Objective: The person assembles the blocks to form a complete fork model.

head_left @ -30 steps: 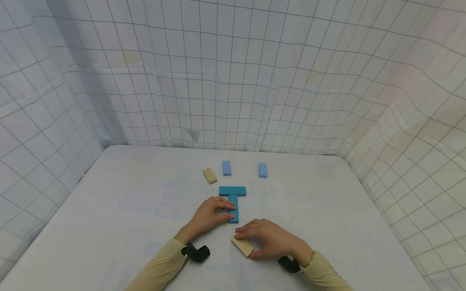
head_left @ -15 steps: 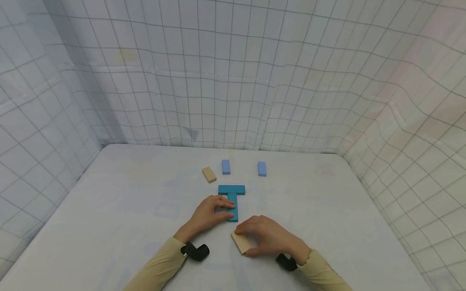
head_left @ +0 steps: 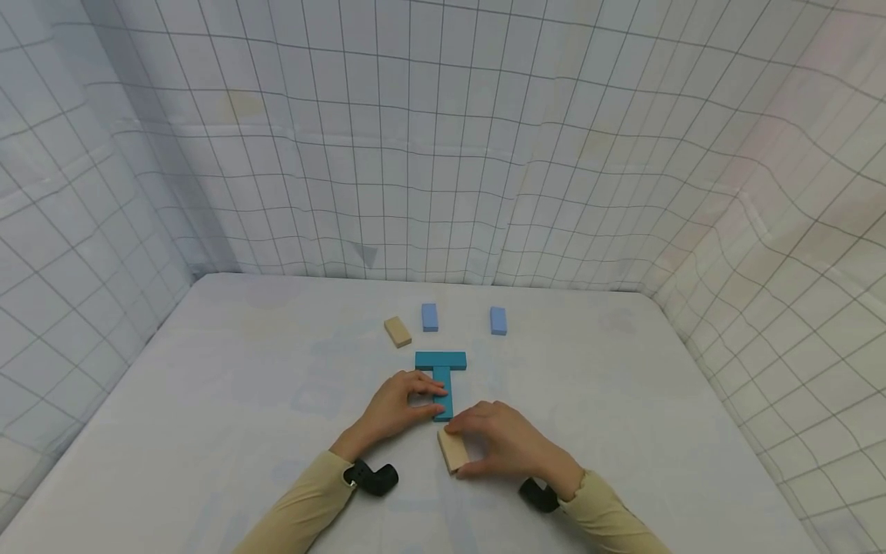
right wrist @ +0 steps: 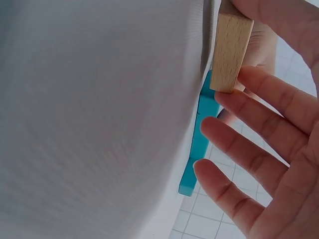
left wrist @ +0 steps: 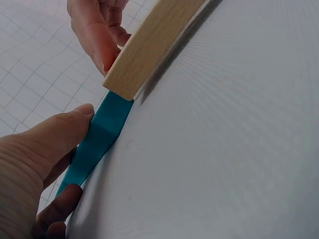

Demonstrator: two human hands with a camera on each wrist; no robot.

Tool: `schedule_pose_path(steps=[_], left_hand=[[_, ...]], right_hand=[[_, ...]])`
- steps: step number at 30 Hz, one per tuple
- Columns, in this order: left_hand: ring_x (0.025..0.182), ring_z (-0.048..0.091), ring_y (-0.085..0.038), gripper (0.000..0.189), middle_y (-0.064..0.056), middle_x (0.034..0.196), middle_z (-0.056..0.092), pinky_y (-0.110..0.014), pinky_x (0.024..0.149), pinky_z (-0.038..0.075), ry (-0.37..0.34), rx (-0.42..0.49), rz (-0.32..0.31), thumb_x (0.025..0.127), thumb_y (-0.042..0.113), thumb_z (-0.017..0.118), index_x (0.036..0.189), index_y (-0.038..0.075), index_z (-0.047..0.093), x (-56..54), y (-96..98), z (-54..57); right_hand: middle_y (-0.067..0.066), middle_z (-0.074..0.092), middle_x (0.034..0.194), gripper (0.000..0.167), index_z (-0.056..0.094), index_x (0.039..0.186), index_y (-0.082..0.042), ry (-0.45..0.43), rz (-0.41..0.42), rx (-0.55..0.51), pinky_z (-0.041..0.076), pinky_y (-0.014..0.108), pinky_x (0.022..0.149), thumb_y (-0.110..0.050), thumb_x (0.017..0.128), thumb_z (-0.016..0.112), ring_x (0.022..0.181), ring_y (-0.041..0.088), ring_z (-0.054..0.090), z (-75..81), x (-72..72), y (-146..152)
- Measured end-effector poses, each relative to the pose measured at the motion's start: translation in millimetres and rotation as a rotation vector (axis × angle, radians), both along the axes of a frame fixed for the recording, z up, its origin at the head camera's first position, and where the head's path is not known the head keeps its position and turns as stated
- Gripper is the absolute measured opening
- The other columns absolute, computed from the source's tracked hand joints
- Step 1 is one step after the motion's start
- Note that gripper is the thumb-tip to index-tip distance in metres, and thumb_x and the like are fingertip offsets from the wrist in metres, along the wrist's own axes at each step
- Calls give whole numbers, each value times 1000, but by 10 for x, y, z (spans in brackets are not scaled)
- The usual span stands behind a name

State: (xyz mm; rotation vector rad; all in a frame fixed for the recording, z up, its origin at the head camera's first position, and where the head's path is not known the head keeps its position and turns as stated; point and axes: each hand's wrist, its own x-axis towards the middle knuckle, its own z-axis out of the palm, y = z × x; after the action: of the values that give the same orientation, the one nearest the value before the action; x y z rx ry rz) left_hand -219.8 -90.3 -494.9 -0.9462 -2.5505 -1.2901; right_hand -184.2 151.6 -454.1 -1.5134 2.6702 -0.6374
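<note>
Currently, my right hand [head_left: 508,442] pinches the wooden block [head_left: 451,450], its long axis angled slightly forward-left; my left hand [head_left: 396,405] grips the teal stem [head_left: 441,375], pointing forward.

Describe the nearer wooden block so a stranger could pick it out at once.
On the white table, find the teal T shape. Just below it in the head view is the pale wooden block. What sets it apart: the right hand pinches it, while the other wooden block lies untouched, farther back.
</note>
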Motion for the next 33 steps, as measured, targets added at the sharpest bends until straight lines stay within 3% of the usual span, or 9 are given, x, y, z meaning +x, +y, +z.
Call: schedule_pose_path(steps=[15, 22, 33], left_hand=[[113, 53, -20, 29, 6, 113, 65, -42, 96, 40, 0, 3, -3, 83, 32, 75, 107, 16, 74, -11, -1, -7], [111, 54, -19, 29, 6, 112, 65, -42, 95, 41, -3, 2, 2, 82, 32, 75, 106, 16, 74, -6, 2, -5], [112, 54, -20, 28, 6, 112, 66, -42, 95, 41, -15, -4, 8, 82, 32, 75, 106, 16, 74, -3, 5, 5]], right_hand=[[-9, 61, 116, 56, 66, 118, -20, 34, -65, 55, 45, 36, 89, -51, 73, 78, 107, 10, 55, 21, 44, -23], [-8, 60, 117, 56, 65, 120, -21, 82, -50, 73, 45, 37, 88, -52, 76, 76, 107, 10, 54, 2, 54, 1], [-7, 58, 123, 49, 63, 123, -21, 129, -11, 80, 43, 39, 89, -41, 80, 74, 111, 10, 52, -10, 53, 54]])
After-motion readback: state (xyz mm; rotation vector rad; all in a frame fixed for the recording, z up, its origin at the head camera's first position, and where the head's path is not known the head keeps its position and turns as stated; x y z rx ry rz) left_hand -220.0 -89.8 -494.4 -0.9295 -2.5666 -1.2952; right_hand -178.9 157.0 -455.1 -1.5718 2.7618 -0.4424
